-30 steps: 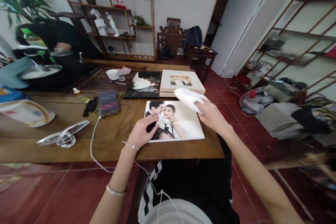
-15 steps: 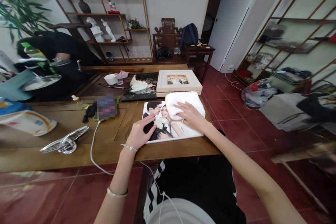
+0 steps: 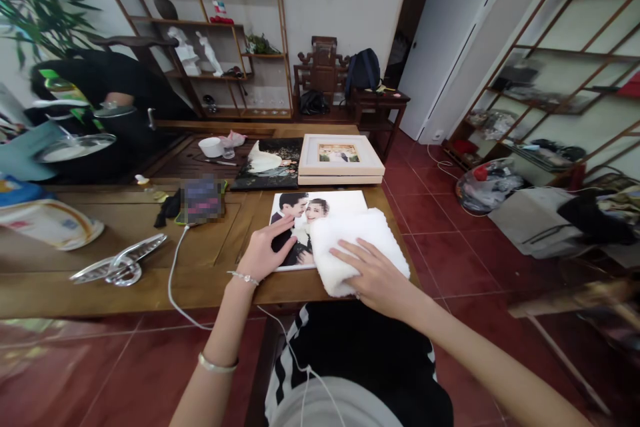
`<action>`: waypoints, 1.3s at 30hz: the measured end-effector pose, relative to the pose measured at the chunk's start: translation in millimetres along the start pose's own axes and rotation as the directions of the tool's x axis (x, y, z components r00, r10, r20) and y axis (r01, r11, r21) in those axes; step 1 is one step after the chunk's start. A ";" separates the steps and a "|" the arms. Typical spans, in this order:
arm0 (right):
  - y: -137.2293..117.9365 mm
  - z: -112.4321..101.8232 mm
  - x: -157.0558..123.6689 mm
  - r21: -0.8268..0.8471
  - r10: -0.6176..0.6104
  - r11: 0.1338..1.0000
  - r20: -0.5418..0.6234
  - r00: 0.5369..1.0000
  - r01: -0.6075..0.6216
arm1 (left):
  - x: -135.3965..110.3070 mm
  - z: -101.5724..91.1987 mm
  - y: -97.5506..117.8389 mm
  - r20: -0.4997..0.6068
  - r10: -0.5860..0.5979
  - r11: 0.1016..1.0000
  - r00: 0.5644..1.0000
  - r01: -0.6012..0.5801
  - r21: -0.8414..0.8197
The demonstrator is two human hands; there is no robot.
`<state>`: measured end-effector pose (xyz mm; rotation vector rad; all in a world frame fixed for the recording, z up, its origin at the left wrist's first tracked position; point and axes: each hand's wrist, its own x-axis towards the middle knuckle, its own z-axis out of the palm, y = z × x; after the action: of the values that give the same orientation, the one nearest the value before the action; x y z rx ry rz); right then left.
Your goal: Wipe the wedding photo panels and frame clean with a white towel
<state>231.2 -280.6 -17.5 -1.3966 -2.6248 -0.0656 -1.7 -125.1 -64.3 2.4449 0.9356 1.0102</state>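
Observation:
A photo panel (image 3: 345, 199) showing a couple lies flat near the table's front edge. My left hand (image 3: 265, 248) rests on its left side, fingers stretched out and thumb apart. With my right hand (image 3: 377, 273) I press a folded, fluffy white cloth (image 3: 363, 233) onto the panel's lower right part; the cloth hangs past the panel's near edge and hides that corner. My right fingers lie spread over the cloth, holding it.
Behind the panel lie a pale framed picture (image 3: 341, 170) and a dark photo panel (image 3: 285, 177). To the left are a device (image 3: 203, 200) on a white cable, a silver winged ornament (image 3: 123, 260) and a white-and-blue pack (image 3: 47, 217). A person in black (image 3: 135, 83) sits at the far left.
My right hand has drawn the white cloth toward me, from the panel's upper right down over its near edge. My left hand stays in place on the panel.

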 end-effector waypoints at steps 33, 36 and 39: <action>9.7 0.9 31.0 0.062 0.008 0.998 -0.049 0.999 -0.005 | 2.0 -0.5 0.0 0.008 0.001 0.999 1.000 0.000 -0.043; 34.2 3.7 57.8 0.059 0.024 0.998 -0.078 0.997 -0.020 | 1.6 0.1 -1.3 0.008 -0.005 0.999 1.000 0.005 -0.043; 58.1 7.1 83.7 0.056 0.054 0.997 -0.111 0.992 -0.048 | 1.1 0.1 -1.8 0.009 -0.008 0.999 1.000 0.008 -0.049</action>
<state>232.5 -178.5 -12.7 -1.3992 -2.4798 -0.0659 -1.9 -123.1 -64.8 2.4016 0.9060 1.0068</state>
